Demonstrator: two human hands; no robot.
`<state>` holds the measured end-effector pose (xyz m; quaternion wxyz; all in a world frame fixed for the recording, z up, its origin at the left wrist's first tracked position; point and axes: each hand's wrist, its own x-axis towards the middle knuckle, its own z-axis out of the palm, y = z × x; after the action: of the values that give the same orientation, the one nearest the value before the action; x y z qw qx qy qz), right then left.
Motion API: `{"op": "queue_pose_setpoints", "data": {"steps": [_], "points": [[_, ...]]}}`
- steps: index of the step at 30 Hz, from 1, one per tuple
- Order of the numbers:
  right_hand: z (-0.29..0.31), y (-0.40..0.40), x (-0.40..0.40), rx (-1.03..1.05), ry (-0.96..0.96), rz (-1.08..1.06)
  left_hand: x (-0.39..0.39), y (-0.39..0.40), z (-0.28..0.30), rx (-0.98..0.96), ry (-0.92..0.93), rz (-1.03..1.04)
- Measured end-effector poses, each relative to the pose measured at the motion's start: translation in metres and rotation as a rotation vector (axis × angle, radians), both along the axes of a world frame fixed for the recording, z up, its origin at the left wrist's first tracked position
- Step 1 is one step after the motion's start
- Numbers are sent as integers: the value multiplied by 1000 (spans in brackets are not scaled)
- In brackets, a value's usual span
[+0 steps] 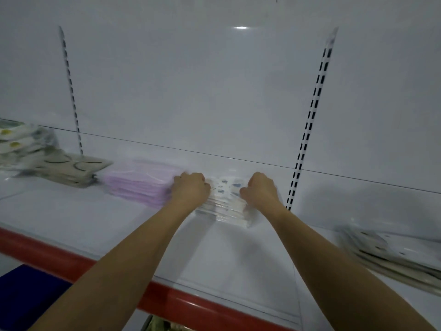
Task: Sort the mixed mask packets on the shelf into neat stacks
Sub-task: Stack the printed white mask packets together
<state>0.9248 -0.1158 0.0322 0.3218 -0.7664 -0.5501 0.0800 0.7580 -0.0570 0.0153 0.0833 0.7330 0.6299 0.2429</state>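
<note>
At 12 o'clock on white shelf (133,225) | left hand (189,188), right hand (260,188) curled, gripping white packet stack (224,201) sides | pink stack (140,185) touching at 9 | bare shelf toward red front edge (167,299)

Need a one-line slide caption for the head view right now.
Both hands grip a white mask-packet stack beside pink packets.

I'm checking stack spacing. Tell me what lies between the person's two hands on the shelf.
In the head view, a stack of clear-wrapped white mask packets sits between the left hand and the right hand, both gripping its sides.
</note>
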Motion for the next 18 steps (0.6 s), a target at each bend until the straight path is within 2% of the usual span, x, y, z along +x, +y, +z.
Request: {"op": "queue_pose_setpoints", "data": {"steps": [3, 6, 8, 11, 18], "points": [[4, 4, 2, -55, -67, -9, 0, 1, -4, 48, 135, -5], [4, 3, 3, -103, -125, -19, 1, -4, -4, 220, 126, -119], [1, 2, 3, -111, -144, -22, 1, -6, -5, 222, 119, -214], [-1, -1, 3, -71, -157, -2, 2, -8, -3, 159, 162, -235], [18, -22, 8, 138, -215, 6, 8, -19, 14, 290, 184, -225]]}}
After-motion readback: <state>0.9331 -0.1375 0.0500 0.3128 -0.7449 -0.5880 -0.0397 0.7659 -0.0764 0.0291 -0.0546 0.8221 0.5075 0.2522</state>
